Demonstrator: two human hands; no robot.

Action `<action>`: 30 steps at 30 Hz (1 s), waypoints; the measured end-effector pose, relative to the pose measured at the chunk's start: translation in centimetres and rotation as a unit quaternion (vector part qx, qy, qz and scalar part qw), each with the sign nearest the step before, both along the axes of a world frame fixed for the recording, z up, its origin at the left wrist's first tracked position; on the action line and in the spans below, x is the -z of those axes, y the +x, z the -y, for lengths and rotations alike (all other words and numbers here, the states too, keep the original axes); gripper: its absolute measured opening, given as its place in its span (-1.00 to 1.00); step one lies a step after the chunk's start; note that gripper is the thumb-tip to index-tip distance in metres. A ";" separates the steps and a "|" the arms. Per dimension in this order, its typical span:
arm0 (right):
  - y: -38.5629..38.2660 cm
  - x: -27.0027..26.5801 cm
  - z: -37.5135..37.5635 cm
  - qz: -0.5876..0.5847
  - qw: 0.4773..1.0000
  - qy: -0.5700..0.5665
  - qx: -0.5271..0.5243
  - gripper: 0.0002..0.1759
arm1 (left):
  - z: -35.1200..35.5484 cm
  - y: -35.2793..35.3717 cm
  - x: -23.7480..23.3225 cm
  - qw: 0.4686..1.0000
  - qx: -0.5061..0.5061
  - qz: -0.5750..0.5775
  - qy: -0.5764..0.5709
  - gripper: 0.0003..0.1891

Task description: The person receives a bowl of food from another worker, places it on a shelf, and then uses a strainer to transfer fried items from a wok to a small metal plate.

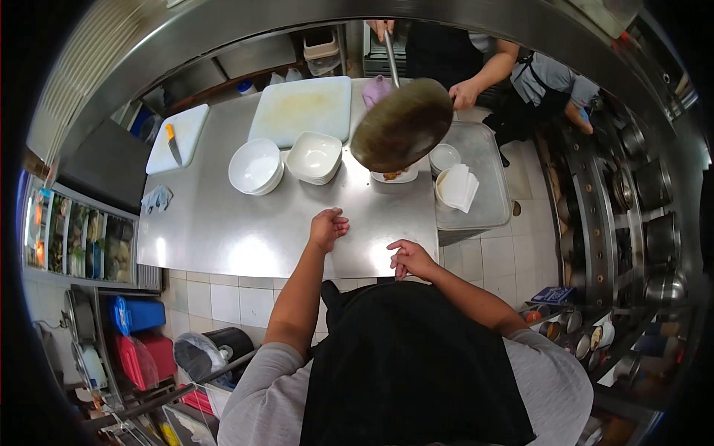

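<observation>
Black apron [416, 364] comes closest, then the left hand [329, 229] and right hand [410, 260], each grip loose and empty. Past them, stacked square bowls [314, 156] sit on the worktop [216, 215]. They look hard and breakable; low sides seem best to hold.

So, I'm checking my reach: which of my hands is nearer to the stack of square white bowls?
Your left. The left hand is just on the near side of the square bowls; the right hand is farther off, to their right, by the table's near edge.
</observation>
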State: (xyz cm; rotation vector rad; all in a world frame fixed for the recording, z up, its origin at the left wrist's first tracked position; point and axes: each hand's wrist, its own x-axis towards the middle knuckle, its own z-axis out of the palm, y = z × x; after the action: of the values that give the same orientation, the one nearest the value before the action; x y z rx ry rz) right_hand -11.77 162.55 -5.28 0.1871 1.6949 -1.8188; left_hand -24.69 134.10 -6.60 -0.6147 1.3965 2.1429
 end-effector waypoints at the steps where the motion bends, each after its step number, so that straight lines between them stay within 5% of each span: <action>1: 0.0 0.1 0.0 0.003 1.000 -0.001 0.002 -0.65 | 0.0 0.0 0.0 1.000 -0.002 0.000 0.001 -0.75; 8: -0.6 0.4 -0.1 0.011 1.000 0.000 -0.007 -0.64 | 0.2 -0.1 0.6 1.000 -0.009 -0.013 0.018 -0.76; 10: -1.5 0.6 -0.4 0.127 0.984 -0.090 0.087 -0.60 | 0.1 0.3 0.6 1.000 -0.016 -0.015 0.019 -0.76; 17: -12.0 0.0 -3.9 0.041 0.946 -0.027 0.319 -0.75 | 0.4 3.0 0.2 0.998 -0.039 -0.036 -0.021 -0.75; 25: -19.6 -0.5 -2.5 0.093 0.953 0.065 0.282 -0.79 | 4.0 9.1 -0.1 0.998 -0.053 -0.022 -0.024 -0.75; 30: -17.8 0.8 -0.3 0.011 0.933 0.069 0.353 -0.78 | 7.7 15.1 -0.7 0.992 -0.096 -0.046 -0.073 -0.73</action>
State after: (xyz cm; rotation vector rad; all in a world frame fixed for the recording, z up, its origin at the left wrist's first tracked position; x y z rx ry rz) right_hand -29.59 162.88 -6.12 0.9815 1.8833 -2.1627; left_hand -9.59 126.40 -5.85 -0.7409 1.6141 2.2552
